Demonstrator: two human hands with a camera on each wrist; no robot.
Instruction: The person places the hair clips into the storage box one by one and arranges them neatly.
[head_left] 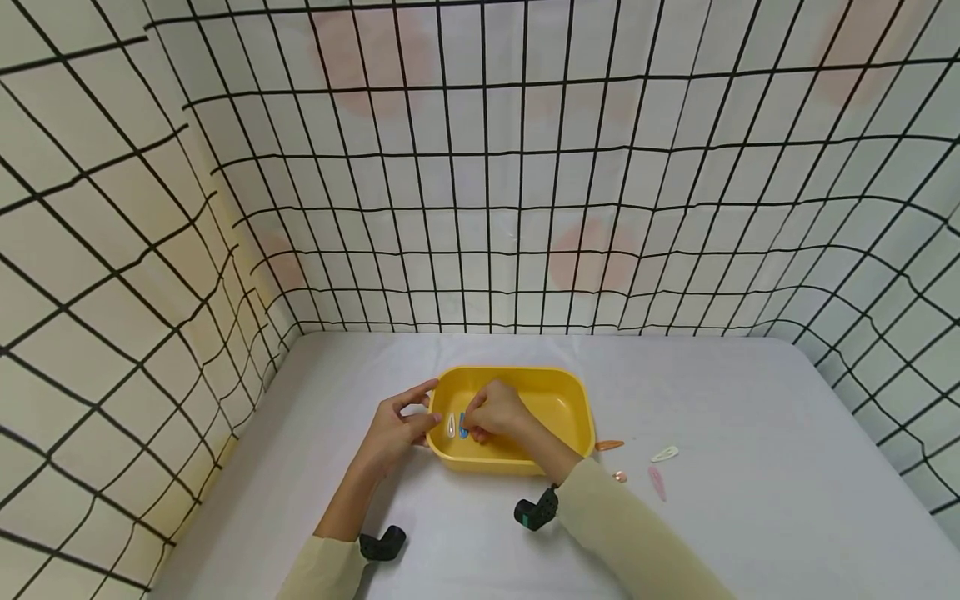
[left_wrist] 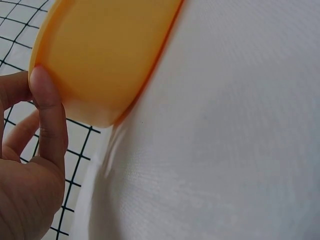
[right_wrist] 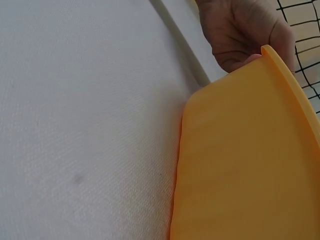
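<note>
My left fingers [head_left: 417, 392] pinch the tray [head_left: 495, 467]; my right fingers [head_left: 475, 410], apparently narrowed on the blue clip [head_left: 462, 432], seem to be positioning it, requiring careful release.

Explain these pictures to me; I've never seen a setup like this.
There is no robot here, just a person's two bare hands, with a small black camera on each wrist. The wide picture comes from a camera on the head, looking forward and down. The other two come from the wrists, each showing its own hand beside the tray.

The left hand pinches the rim of a yellow tray. The right hand reaches inside, fingertips at a blue clip; whether they grip it is unclear. A pale clip lies beside that one.

On the white surface, right of the tray, are an orange clip, a white clip, a pink clip and a small coppery item.
</note>
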